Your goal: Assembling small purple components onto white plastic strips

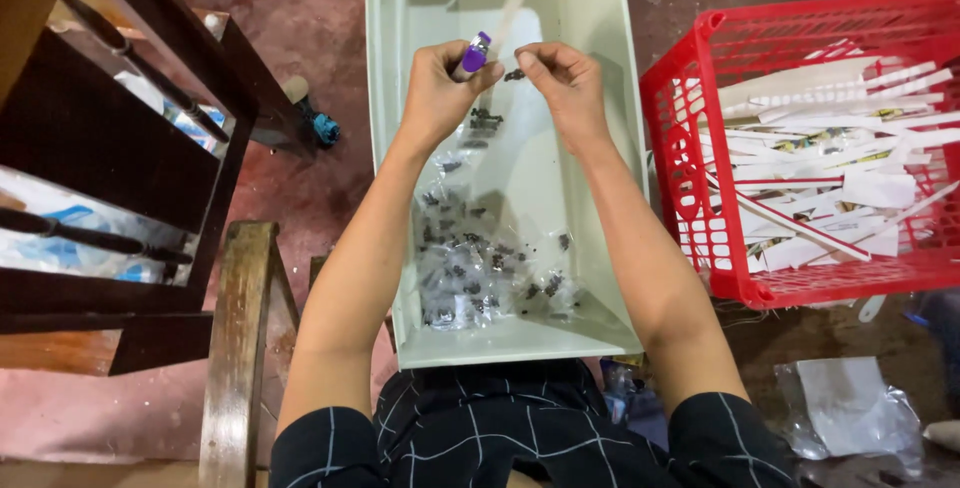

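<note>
Both hands work over a long pale green tray (610,98) that lies between the person's knees. The left hand (435,98) is closed around a purple lighter (476,52), with its metal top pointing up toward the far end of the tray. The right hand (565,83) pinches with thumb and forefinger the top of a small clear bag (505,113), which holds tiny dark pieces; the bag hangs just beside the lighter, probably so that its open edge stays near the flame end. More small clear bags (470,268) with dark pieces lie in a heap at the near end of the tray. On the right, apart from the tray, a red basket (690,148) is full of white paper strips (830,168). On the left stands a dark wooden rack (120,168), and nothing blocks the hands.
</note>
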